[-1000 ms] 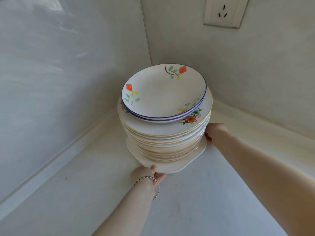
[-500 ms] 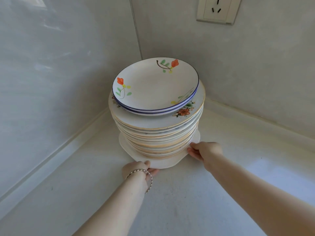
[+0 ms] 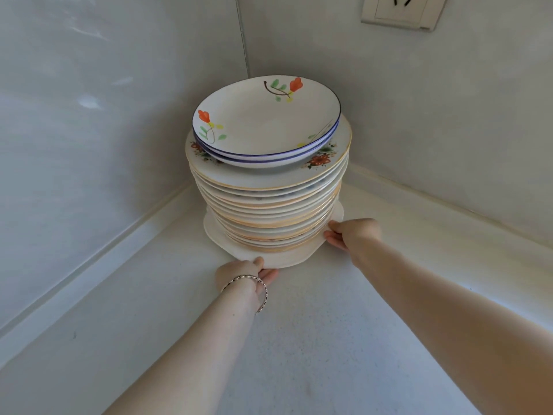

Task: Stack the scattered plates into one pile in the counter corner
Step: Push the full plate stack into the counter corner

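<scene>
The pile [image 3: 269, 205] stands in the corner, at 12 o'clock on the surface [image 3: 299, 339]. It is made of gold-rimmed floral plates on a wider wavy-edged base plate [image 3: 287, 259], topped by two blue-rimmed dishes [image 3: 266, 115] with orange flowers. The left hand [image 3: 242, 272], wearing a bracelet [image 3: 258, 283], pinches the base plate's rim at 6 o'clock. The right hand [image 3: 353, 235] grips it at 4 o'clock, fingers seemingly curled under. The surface is pale and speckled. Grey walls [image 3: 89, 115] meet behind the pile, with a socket [image 3: 402, 10] at 1 o'clock.

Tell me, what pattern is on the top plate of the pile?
The top plate is white with orange flowers, green leaves and a blue rim; head view.
</scene>
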